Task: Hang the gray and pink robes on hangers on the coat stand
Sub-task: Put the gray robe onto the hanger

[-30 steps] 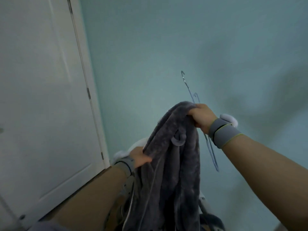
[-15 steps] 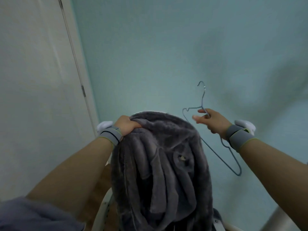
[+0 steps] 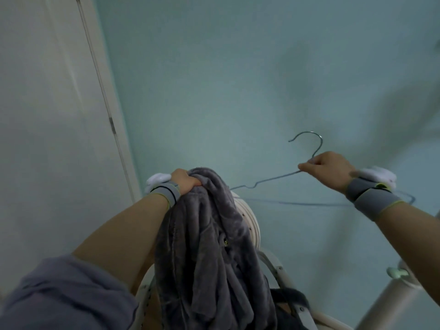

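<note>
The gray robe [image 3: 212,246] is a plush bundle hanging down the middle of the view. My left hand [image 3: 184,181] grips its top edge and holds it up. To the right, my right hand [image 3: 327,167] pinches a thin blue wire hanger [image 3: 269,179] at the base of its metal hook. The hanger lies almost level, its left shoulder reaching toward the robe's top without touching it that I can tell. The pink robe is not in view.
A white door with its frame [image 3: 59,115] fills the left side. A pale teal wall [image 3: 238,67] lies ahead. Behind the robe stands a white ribbed rounded object [image 3: 247,222] on white bars. A pale post with a mint peg [image 3: 396,273] rises at the lower right.
My right hand let go of the robe and swung the hanger out to the right, turning it level. My left hand rose to the robe's top and now carries it alone.
</note>
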The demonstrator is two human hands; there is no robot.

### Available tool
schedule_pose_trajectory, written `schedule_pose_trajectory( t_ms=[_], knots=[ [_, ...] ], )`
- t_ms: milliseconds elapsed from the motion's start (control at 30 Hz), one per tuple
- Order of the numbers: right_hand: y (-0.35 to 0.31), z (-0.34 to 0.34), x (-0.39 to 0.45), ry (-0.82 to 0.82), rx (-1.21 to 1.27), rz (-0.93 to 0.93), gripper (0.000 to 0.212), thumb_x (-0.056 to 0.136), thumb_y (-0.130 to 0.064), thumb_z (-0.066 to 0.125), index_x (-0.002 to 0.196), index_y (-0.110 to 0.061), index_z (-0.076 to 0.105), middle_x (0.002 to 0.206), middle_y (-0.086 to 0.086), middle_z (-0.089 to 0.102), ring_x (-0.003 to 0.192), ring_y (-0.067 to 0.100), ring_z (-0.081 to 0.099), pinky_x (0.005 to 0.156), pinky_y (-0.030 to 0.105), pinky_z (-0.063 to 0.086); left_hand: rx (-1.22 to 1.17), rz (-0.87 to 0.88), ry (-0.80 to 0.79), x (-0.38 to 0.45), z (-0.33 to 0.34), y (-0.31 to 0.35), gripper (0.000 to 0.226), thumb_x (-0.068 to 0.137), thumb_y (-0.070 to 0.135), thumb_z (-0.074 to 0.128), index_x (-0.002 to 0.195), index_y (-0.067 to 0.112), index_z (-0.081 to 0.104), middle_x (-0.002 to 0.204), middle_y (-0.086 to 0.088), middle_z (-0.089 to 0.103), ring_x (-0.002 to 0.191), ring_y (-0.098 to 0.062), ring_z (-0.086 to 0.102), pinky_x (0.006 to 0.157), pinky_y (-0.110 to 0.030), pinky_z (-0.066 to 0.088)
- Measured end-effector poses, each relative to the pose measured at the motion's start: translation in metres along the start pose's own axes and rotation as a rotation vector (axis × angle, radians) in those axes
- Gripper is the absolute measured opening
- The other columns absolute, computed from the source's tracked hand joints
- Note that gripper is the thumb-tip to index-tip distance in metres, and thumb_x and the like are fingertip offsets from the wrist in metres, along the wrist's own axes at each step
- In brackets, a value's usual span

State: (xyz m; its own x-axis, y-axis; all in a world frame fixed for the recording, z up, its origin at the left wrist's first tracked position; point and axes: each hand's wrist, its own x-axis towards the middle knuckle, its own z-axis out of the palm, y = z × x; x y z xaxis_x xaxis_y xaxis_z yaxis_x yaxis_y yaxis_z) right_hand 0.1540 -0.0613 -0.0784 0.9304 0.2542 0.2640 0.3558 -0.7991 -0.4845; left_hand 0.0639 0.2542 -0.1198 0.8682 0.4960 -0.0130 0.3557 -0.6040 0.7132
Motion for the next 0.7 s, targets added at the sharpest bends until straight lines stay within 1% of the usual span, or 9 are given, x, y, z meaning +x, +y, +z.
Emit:
schedule_pose_trajectory(
  t_ms=[67, 133, 200, 267, 400, 500, 600, 633, 700],
  knots=[
    [0.000, -0.010, 0.000, 0.023, 0.093, -0.026, 0.036, 0.083, -0.029, 0.061, 0.063, 0.000, 0.061, 0.061, 0.008, 0.053, 0.057, 0.023, 0.045, 0.058, 0.027, 0.035, 0.037, -0.004, -0.001, 0.001, -0.001, 0.000, 0.035, 0.080, 0.030, 0.066, 0.101, 0.002, 0.069, 0.107, -0.021, 0.068, 0.093, -0.032, 0.063, 0.075, -0.030, 0.044],
    [0.001, -0.021, -0.001, -0.020, 0.292, -0.030, 0.034, 0.083, -0.022, 0.063, 0.051, -0.010, 0.059, 0.046, -0.002, 0.047, 0.045, 0.014, 0.036, 0.048, 0.024, 0.028, 0.076, -0.008, 0.010, 0.001, -0.003, -0.001, 0.037, 0.080, 0.032, 0.066, 0.101, 0.002, 0.069, 0.107, -0.021, 0.068, 0.098, -0.034, 0.064, 0.077, -0.031, 0.045],
    [-0.002, -0.026, -0.001, -0.188, 0.454, -0.039, 0.054, 0.085, -0.016, 0.061, 0.034, -0.018, 0.044, 0.033, -0.011, 0.033, 0.034, 0.008, 0.026, 0.041, 0.021, 0.022, 0.099, -0.012, 0.002, 0.000, -0.004, 0.000, 0.037, 0.081, 0.033, 0.064, 0.101, 0.002, 0.068, 0.106, -0.020, 0.067, 0.095, -0.034, 0.063, 0.076, -0.031, 0.044],
    [-0.011, -0.018, -0.007, -0.380, 0.439, -0.046, 0.058, 0.086, -0.016, 0.060, 0.032, -0.019, 0.040, 0.031, -0.011, 0.030, 0.030, 0.005, 0.024, 0.036, 0.015, 0.022, 0.110, 0.006, -0.032, -0.002, -0.003, 0.004, 0.037, 0.082, 0.034, 0.063, 0.101, 0.003, 0.068, 0.100, -0.016, 0.065, 0.087, -0.029, 0.059, 0.074, -0.029, 0.042],
    [-0.033, 0.047, -0.029, -0.620, 0.134, -0.148, 0.046, 0.089, -0.030, 0.059, 0.046, -0.016, 0.049, 0.043, -0.001, 0.042, 0.041, 0.013, 0.035, 0.046, 0.021, 0.031, 0.144, 0.116, -0.141, -0.011, 0.003, 0.020, 0.025, 0.085, 0.037, 0.060, 0.084, 0.012, 0.063, 0.089, -0.008, 0.058, 0.081, -0.021, 0.054, 0.069, -0.024, 0.038],
    [-0.041, 0.098, -0.034, -0.499, 0.076, -0.180, 0.023, 0.089, -0.034, 0.058, 0.090, -0.011, 0.059, 0.078, 0.007, 0.053, 0.072, 0.019, 0.047, 0.067, 0.022, 0.036, 0.223, 0.217, -0.201, -0.021, 0.006, 0.029, 0.026, 0.084, 0.036, 0.062, 0.079, 0.011, 0.065, 0.085, -0.008, 0.058, 0.080, -0.019, 0.053, 0.071, -0.025, 0.037],
    [-0.043, 0.117, -0.032, -0.576, 0.298, -0.035, 0.065, 0.085, -0.033, 0.063, 0.139, -0.020, 0.029, 0.083, 0.002, 0.054, 0.068, 0.018, 0.047, 0.054, 0.018, 0.038, 0.277, 0.255, -0.238, -0.029, 0.003, 0.030, 0.033, 0.083, 0.034, 0.064, 0.059, 0.014, 0.054, 0.074, -0.004, 0.056, 0.075, -0.016, 0.051, 0.062, -0.024, 0.038],
    [-0.043, 0.120, -0.031, -0.670, 0.325, -0.021, 0.064, 0.085, -0.032, 0.064, 0.138, -0.026, 0.029, 0.074, 0.001, 0.052, 0.057, 0.014, 0.044, 0.045, 0.016, 0.034, 0.287, 0.259, -0.260, -0.032, 0.002, 0.030, 0.037, 0.083, 0.033, 0.065, 0.053, 0.017, 0.050, 0.068, -0.001, 0.054, 0.074, -0.016, 0.050, 0.057, -0.024, 0.038],
    [-0.047, 0.125, -0.031, -0.796, 0.318, -0.032, 0.029, 0.085, -0.031, 0.065, 0.110, -0.025, 0.053, 0.061, -0.001, 0.046, 0.045, 0.010, 0.033, 0.039, 0.017, 0.026, 0.322, 0.266, -0.304, -0.037, 0.002, 0.030, 0.040, 0.083, 0.032, 0.065, 0.049, 0.022, 0.048, 0.060, 0.003, 0.051, 0.073, -0.016, 0.049, 0.054, -0.018, 0.038]
  ],
)
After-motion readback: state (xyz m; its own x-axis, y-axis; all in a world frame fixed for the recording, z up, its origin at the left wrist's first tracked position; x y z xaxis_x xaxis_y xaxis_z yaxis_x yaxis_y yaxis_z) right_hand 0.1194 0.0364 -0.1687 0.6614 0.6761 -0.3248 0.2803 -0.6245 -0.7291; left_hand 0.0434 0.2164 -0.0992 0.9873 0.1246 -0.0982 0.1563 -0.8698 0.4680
